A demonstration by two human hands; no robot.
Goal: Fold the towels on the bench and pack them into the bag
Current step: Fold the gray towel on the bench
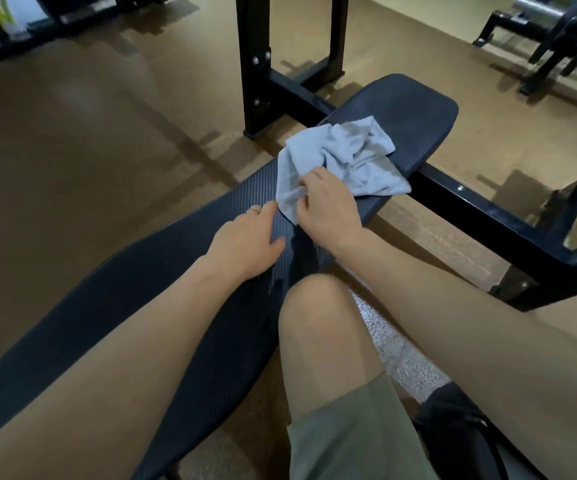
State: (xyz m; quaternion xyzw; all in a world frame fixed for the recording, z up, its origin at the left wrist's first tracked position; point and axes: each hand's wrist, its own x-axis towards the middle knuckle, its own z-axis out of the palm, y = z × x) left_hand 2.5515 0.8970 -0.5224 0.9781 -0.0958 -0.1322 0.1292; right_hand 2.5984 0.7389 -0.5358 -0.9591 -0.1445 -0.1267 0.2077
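A person's view looking down over their own bare arms and one bent knee (318, 306) at a dark, ribbed, padded counter (124, 306) that runs away diagonally from the lower left to the upper right.

The right hand (328, 206) lies on the counter with its fingers curled, gripping the near edge of a crumpled pale grey towel (346, 157). The towel lies bunched on the counter just beyond that hand, spreading away from its fingertips toward the far end of the padding; one corner hangs toward the gap between the two hands.

The left hand (245, 240) rests flat on the counter beside the right hand, fingers relaxed and nearly straight, holding nothing. Its fingertips come close to the towel's near corner; whether they touch it is not clear. A ring (254, 209) shows on one finger.

Beyond both hands stands a black metal frame (256, 64) on a brown floor (72, 133). Below the right forearm, near the person's body, a black bag (453, 424) is partly visible. The thigh behind the knee is covered by olive-green shorts (349, 434).
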